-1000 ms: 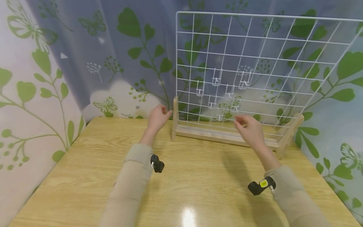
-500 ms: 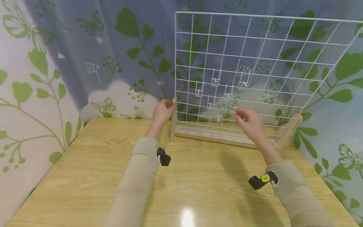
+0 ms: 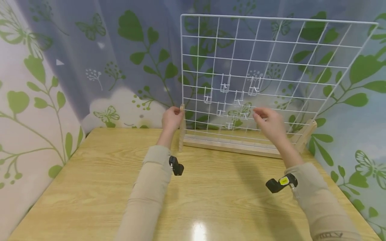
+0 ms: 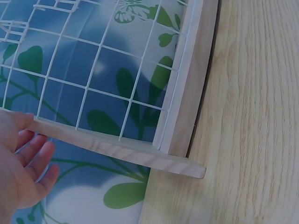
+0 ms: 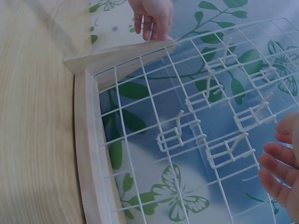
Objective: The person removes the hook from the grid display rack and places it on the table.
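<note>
A white wire grid panel (image 3: 271,18) stands upright in a wooden stand with a long base bar (image 3: 232,146). Several white wire hooks (image 3: 224,88) hang on the grid's lower middle. At the left end, my left hand (image 3: 172,119) touches the top of the wooden side post (image 3: 182,129); in the left wrist view its other fingers (image 4: 39,163) are loosely bent below the post. My right hand (image 3: 272,126) is in front of the grid, right of the hooks, fingers loosely curved and holding nothing. The right wrist view shows its fingertips (image 5: 271,163) beside the hooks.
The stand rests at the back of a wood-grain table (image 3: 193,187). Behind and beside it hangs a curtain (image 3: 135,77) with green leaves and butterflies. A second wooden side post (image 3: 307,134) holds the grid's right end, partly behind my right forearm.
My left hand has moved right and up to the top of the left side post. The right hand stays in front of the grid. The head view has shifted slightly.
</note>
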`<state>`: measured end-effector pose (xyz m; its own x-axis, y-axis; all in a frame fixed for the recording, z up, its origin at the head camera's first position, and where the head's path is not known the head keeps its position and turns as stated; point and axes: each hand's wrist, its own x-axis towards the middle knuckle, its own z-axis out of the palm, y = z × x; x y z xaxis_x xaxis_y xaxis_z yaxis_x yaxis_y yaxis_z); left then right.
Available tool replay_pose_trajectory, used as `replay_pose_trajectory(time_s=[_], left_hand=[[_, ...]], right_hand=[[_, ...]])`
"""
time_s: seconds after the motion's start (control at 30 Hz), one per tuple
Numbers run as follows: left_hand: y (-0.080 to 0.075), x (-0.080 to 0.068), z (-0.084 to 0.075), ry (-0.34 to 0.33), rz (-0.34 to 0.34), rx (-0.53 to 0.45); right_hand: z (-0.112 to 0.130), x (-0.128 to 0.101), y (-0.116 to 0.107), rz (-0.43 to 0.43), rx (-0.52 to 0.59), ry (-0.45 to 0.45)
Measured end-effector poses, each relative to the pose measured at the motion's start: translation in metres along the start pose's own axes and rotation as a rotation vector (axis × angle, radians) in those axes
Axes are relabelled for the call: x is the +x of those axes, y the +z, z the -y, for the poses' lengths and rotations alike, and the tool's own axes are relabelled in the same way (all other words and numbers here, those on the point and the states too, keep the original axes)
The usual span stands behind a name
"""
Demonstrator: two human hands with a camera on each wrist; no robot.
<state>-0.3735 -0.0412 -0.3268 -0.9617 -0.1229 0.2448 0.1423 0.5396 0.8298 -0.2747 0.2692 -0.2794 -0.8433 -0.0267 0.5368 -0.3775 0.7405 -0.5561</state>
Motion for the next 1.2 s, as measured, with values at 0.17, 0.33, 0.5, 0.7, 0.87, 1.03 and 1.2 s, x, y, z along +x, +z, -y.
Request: replay_pose_trajectory(time_s=[0.17,0.33,0.5,0.7,0.87,1.03,1.2], left_hand=[[0.001,0.003,-0.001,0.007,-0.009,0.003],[0.0,0.002,0.001,0.006,0.01,0.061],[0.0,0.001,0.0,-0.003,0.016,0.101],[-0.001,0.001,-0.003,0.004,0.015,0.113],[-0.002,0.001,-0.004,0.002,0.023,0.121],[-0.002,0.002,-0.002,0.008,0.035,0.135],[-0.002,0.003,-0.001,0.0,0.04,0.143]], right_hand=[[-0.002,0.005,-0.01,0.023,0.009,0.047],[-0.001,0.012,-0.015,0.015,0.058,0.087],[0.004,0.021,-0.019,-0.008,0.167,0.134],[0.009,0.032,-0.026,-0.023,0.261,0.145],[0.012,0.042,-0.031,-0.009,0.325,0.159],[0.013,0.054,-0.036,0.046,0.32,0.175],[0.018,0.061,-0.039,0.086,0.31,0.186]])
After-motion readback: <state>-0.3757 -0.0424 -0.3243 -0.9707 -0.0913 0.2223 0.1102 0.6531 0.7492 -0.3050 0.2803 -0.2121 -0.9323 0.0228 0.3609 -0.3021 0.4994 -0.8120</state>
